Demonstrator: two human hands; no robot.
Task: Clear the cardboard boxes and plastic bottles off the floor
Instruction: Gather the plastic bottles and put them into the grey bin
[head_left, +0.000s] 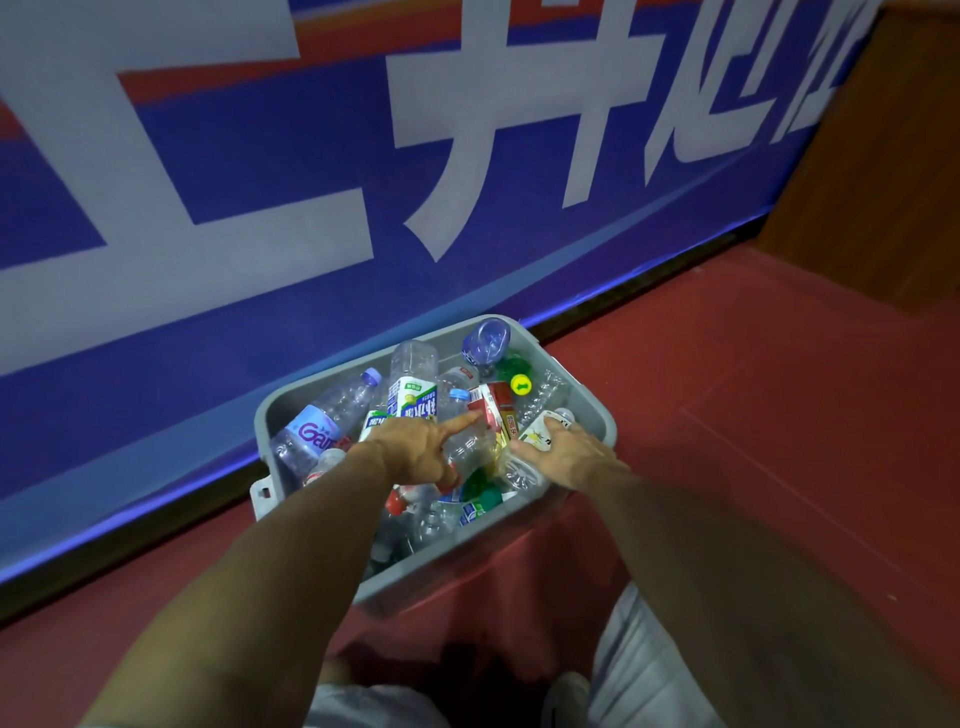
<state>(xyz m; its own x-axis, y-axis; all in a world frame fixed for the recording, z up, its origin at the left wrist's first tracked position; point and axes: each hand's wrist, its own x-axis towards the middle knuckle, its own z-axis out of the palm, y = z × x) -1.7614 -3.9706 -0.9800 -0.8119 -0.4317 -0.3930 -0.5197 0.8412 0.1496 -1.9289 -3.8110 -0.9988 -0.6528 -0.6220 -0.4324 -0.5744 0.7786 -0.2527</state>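
A grey plastic bin (291, 405) stands on the red floor against the wall, filled with several empty plastic bottles. Among them are a purple-labelled bottle (317, 431), a green-and-white labelled one (413, 400), a blue-tinted one (485, 338) and a red carton (493, 410). My left hand (415, 447) reaches into the bin and grips a clear crumpled bottle (472, 447) between thumb and outstretched index finger. My right hand (571, 457) is at the bin's right side, its fingers curled over a bottle with a white label (537, 434).
A blue banner (260, 208) with large white characters runs along the wall right behind the bin. A brown wooden panel (883, 156) closes the right corner. Red floor (753, 415) spreads to the right. My knees and a shoe (566, 696) sit just before the bin.
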